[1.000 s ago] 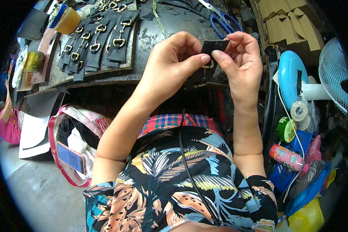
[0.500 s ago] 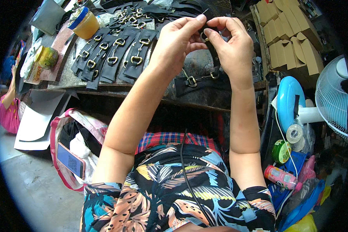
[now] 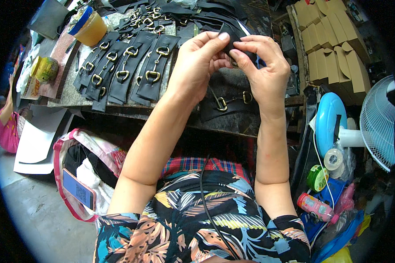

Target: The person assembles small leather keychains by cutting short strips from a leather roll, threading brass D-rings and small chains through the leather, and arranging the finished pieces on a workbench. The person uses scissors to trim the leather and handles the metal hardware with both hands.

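Up over the workbench, my left hand (image 3: 201, 59) pinches a black leather strap (image 3: 234, 33) between thumb and fingers. From the other side, my right hand (image 3: 265, 61) has its thumb and fingers closed on the same strap. Part of a dark metal ring shows low between the fingertips; the fingers hide most of it. Beneath my hands, at the bench's front edge, lies another black strap piece (image 3: 232, 112) with a gold horsebit fitting (image 3: 235, 100). Several finished straps with gold fittings (image 3: 126, 65) are laid in overlapping rows left of my left hand.
Behind lie more black straps (image 3: 215, 19) in a heap. A blue-rimmed tub (image 3: 90, 30) and a small yellow jar (image 3: 45, 70) stand left. Cardboard boxes (image 3: 333, 57) fill the back right, with a white fan (image 3: 379, 122) before them. A bag with a phone (image 3: 78, 189) sits lower left.
The strap between my hands has turned, so its flat black end now stands up above the fingertips and the ring is less visible. The view has shifted slightly.
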The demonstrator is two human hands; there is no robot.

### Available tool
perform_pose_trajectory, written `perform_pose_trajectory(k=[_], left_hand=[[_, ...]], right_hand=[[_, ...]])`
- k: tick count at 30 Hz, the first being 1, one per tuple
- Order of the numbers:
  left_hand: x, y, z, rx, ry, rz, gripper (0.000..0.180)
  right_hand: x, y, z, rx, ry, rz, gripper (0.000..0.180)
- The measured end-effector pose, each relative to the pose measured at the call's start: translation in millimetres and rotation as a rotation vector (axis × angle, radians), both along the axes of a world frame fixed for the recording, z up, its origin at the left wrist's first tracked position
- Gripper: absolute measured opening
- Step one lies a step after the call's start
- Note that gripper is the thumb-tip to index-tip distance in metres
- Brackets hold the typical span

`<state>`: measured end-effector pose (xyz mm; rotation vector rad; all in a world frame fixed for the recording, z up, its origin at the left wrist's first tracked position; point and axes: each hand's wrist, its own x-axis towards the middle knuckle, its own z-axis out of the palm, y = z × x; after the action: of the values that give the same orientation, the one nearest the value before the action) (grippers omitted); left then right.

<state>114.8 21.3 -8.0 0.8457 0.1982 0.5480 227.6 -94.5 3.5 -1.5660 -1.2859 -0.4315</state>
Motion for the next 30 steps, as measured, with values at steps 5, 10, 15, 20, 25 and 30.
perform_pose_trajectory(k=[5, 10, 15, 20, 25, 30], left_hand=[[-3.4, 1.6, 0.4, -0.016, 0.046, 0.009, 0.013], [1.5, -4.1, -1.5, -0.049, 0.053, 0.062, 0.011], [0.6, -4.9, -2.1, -0.048, 0.069, 0.093, 0.011], [0.4, -4.0, -1.8, -0.028, 0.089, 0.055, 0.014], [-0.9, -3.2, -2.1, 0.053, 0.144, 0.042, 0.017], [-2.2, -3.9, -1.9, 0.069, 0.111, 0.024, 0.021]], right_hand=[[-1.6, -3.4, 1.4, -0.077, -0.111, -0.042, 0.017], [-3.0, -3.3, 5.0, -0.099, -0.203, -0.101, 0.015], [-6.9, -5.6, 7.7, -0.168, -0.308, -0.144, 0.014], [1.1, -3.0, 3.1, -0.078, 0.124, 0.043, 0.014], [9.0, -4.3, -1.6, -0.084, 0.231, 0.103, 0.010], [9.2, -5.5, -0.7, -0.096, 0.161, 0.095, 0.010]])
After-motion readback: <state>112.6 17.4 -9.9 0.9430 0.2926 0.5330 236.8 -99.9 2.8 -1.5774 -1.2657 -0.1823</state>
